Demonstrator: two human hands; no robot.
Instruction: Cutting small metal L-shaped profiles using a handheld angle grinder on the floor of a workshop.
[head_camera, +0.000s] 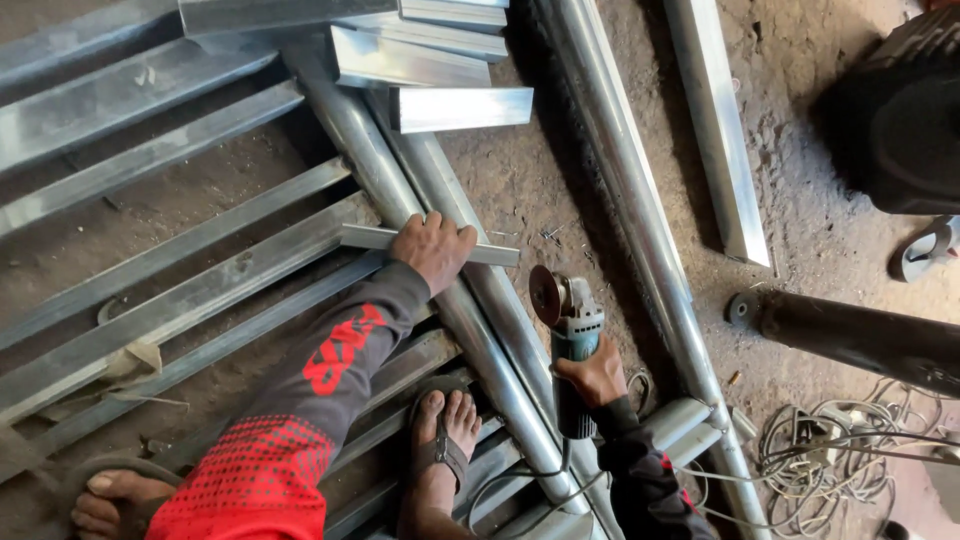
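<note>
My left hand (434, 248) presses down on a short square metal tube (362, 238) that lies across two round steel pipes (470, 320). The tube's right end sticks out past my fingers. My right hand (596, 374) grips the body of a teal angle grinder (570, 330). Its dark cutting disc (545, 295) points up, just below and to the right of the tube's end, apart from it. My sandalled right foot (445, 430) rests on the pipes and my left foot (105, 495) stands at the lower left.
Several flat and square metal bars (180, 270) lie on the dirt floor at left, and cut tube pieces (460, 108) are stacked at the top. A long round pipe (640, 220) runs diagonally at right. Tangled cables (830, 460) and a dark cylinder (860, 335) lie at lower right.
</note>
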